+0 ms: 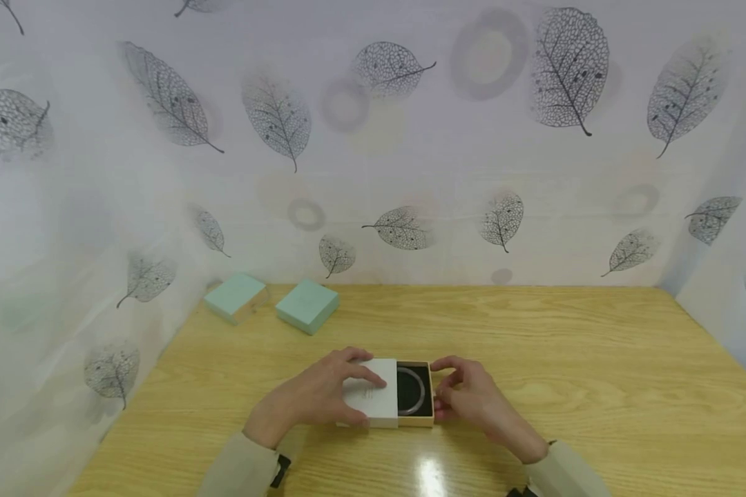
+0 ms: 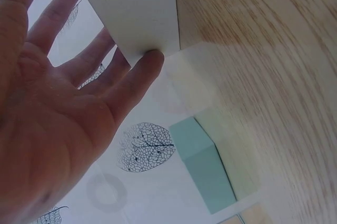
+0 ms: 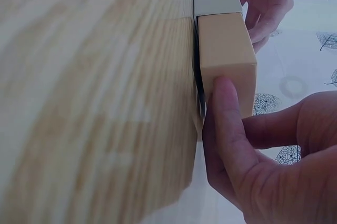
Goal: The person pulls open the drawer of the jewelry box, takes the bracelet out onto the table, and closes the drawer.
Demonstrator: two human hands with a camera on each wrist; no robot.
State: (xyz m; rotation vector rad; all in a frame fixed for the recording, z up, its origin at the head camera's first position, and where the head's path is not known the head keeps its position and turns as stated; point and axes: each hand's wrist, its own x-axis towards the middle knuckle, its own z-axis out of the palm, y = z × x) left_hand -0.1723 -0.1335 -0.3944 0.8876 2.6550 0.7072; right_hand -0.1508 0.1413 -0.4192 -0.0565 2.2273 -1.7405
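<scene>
In the head view, a white box sleeve (image 1: pixel 376 400) lies over the left part of a tan inner tray (image 1: pixel 415 422), whose right part sticks out. A pale, ring-shaped bangle (image 1: pixel 421 392) shows on the tray's black lining, its left side hidden under the sleeve. My left hand (image 1: pixel 326 390) grips the sleeve, thumb at the near side and fingers spread across the top. In the left wrist view, a fingertip presses the sleeve's white side (image 2: pixel 142 19). My right hand (image 1: pixel 472 400) touches the tray's right end. One digit presses the tan end face (image 3: pixel 237 90) in the right wrist view.
Two mint-green boxes, a left one (image 1: pixel 233 293) and a right one (image 1: pixel 307 304), stand at the back left of the wooden table (image 1: pixel 566 345). Behind them rises a pale wall covering (image 1: pixel 435 172) printed with leaves, which also closes in both sides.
</scene>
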